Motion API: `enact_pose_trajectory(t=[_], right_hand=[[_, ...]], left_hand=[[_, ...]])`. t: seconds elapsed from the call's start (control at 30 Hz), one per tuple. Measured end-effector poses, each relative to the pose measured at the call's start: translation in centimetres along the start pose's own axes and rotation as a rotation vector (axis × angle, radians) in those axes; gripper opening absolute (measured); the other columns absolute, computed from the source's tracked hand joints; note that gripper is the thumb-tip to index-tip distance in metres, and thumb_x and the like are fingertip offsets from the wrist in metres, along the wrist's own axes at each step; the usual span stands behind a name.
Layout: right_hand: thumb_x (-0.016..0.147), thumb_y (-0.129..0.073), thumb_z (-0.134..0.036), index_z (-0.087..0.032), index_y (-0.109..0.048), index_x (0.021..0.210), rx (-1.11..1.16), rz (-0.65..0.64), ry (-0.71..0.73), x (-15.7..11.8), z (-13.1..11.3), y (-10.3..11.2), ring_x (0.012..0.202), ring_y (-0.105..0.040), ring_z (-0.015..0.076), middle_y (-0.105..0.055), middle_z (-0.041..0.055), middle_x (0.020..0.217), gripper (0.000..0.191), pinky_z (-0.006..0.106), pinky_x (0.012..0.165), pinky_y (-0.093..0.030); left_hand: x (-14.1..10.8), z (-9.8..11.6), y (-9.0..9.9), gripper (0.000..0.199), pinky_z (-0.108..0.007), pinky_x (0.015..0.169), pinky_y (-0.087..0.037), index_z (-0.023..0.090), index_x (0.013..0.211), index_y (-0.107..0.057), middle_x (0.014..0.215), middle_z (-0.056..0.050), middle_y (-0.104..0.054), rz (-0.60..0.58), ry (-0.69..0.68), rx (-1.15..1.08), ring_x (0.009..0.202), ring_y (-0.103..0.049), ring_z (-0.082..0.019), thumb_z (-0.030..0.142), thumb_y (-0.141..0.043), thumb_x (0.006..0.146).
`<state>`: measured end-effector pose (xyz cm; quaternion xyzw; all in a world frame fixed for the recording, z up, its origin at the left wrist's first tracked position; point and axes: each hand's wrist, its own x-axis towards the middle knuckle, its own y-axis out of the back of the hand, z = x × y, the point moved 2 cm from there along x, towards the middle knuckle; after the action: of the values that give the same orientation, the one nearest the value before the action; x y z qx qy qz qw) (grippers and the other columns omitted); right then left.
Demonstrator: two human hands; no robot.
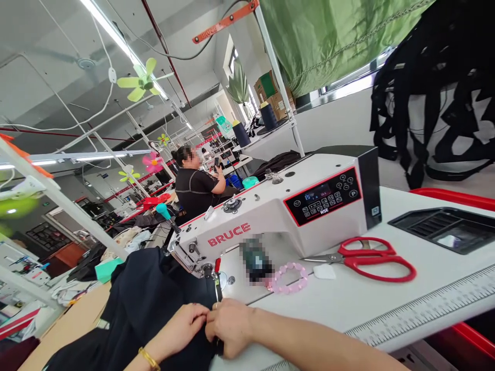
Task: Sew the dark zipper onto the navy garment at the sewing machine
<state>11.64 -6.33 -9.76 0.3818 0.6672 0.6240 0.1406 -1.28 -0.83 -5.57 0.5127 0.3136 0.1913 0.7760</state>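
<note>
A dark navy cloth (135,293) lies bunched at the left of a white sewing machine (266,206), its edge reaching under the needle area. My left hand (185,324) rests on the cloth with thumb and fingers pinched together at its edge. Right beside it, fingertips nearly touching, my right hand (231,325) is curled over the same edge, just in front of the presser foot. Part of the gripped edge is hidden beneath my fingers. A gold bracelet (148,359) circles my left wrist.
Red-handled scissors (350,256), a white flat piece (324,272), a pink bead bracelet (303,281) and a blurred dark object (256,260) lie right of the needle. A ruler strip (425,312) runs along the table's front. A person (193,185) sits beyond the machine.
</note>
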Motion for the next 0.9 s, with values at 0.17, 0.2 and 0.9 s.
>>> enact_pose_trajectory(t=[0.17, 0.2, 0.9], right_hand=[[0.068, -0.056, -0.025, -0.023, -0.063, 0.095, 0.062, 0.050, -0.064, 0.0, 0.6, -0.1, 0.084, -0.059, 0.0189, -0.064, 0.0011, 0.096, 0.028, 0.029, 0.073, -0.043], [0.069, -0.055, -0.024, -0.023, -0.064, 0.094, 0.066, 0.062, -0.071, 0.0, 0.8, -0.1, 0.084, -0.058, 0.0188, -0.065, 0.0015, 0.094, 0.027, 0.029, 0.075, -0.043], [0.078, -0.047, -0.022, -0.021, -0.062, 0.089, 0.059, 0.072, -0.127, 0.0, 2.3, -1.0, 0.082, -0.054, 0.0146, -0.064, 0.0009, 0.090, 0.019, 0.027, 0.082, -0.040]], left_hand=[[0.0, 0.0, -1.8, 0.023, -0.032, 0.080, -0.039, 0.017, 0.072, -0.059, 0.087, -0.006, -0.058, 0.119, 0.016, 0.163, 0.085, -0.050, -0.019, 0.014, -0.037, 0.079], [-0.1, -0.1, -2.2, 0.024, -0.034, 0.081, -0.039, 0.017, 0.074, -0.059, 0.088, -0.006, -0.058, 0.142, 0.005, 0.186, 0.086, -0.050, -0.019, 0.013, -0.037, 0.079], [0.7, -3.3, -2.6, 0.022, -0.030, 0.079, -0.050, 0.017, 0.092, -0.059, 0.087, -0.006, -0.062, 0.557, -0.674, 0.110, 0.085, -0.056, -0.015, 0.009, -0.042, 0.080]])
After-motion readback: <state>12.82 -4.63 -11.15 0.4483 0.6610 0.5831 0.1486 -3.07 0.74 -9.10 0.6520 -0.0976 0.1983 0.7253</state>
